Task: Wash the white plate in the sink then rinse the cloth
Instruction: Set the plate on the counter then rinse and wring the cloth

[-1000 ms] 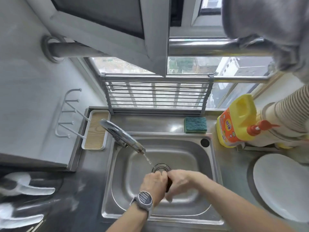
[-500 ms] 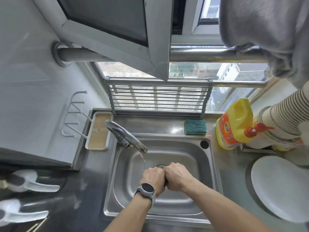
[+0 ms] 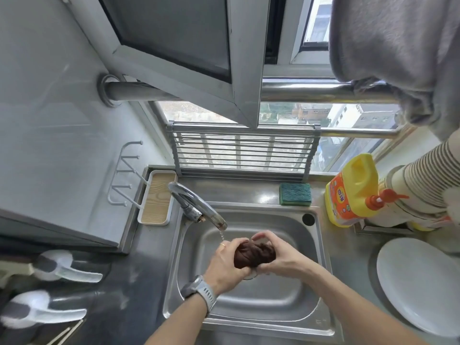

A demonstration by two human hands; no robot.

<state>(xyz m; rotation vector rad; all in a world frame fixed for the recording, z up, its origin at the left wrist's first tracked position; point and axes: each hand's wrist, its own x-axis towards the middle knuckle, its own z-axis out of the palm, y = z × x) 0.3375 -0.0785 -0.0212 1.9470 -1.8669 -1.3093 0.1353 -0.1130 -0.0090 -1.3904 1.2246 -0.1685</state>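
A dark brown cloth (image 3: 254, 255), bunched into a wet ball, is held over the middle of the steel sink (image 3: 249, 302). My left hand (image 3: 226, 265), with a watch on its wrist, grips the cloth from the left. My right hand (image 3: 278, 260) cups it from the right and behind. A thin stream of water falls from the tap (image 3: 199, 207) just left of my left hand. The white plate (image 3: 420, 285) lies on the counter to the right of the sink, away from both hands.
A green sponge (image 3: 295, 193) lies behind the sink. A yellow detergent bottle (image 3: 351, 192) and a stack of paper cups (image 3: 423, 180) stand at the back right. A small tray (image 3: 156, 197) sits left of the tap. Grey cloth (image 3: 398, 46) hangs overhead.
My hands were pressed together as fists around the cloth. Now they have spread apart a little and turned, so the brown cloth shows between them. The camera view has shifted downward.
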